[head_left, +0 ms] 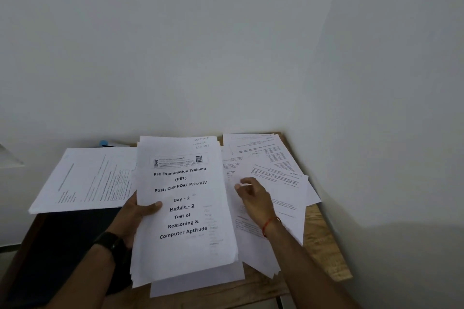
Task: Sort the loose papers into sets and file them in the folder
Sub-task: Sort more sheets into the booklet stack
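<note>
Left hand (131, 217) grips the cover-topped stack (185, 208); right hand (253, 198) curls over loose sheets (276, 175), grip unclear; a careless tug could send them off the worktop (324, 253)
</note>
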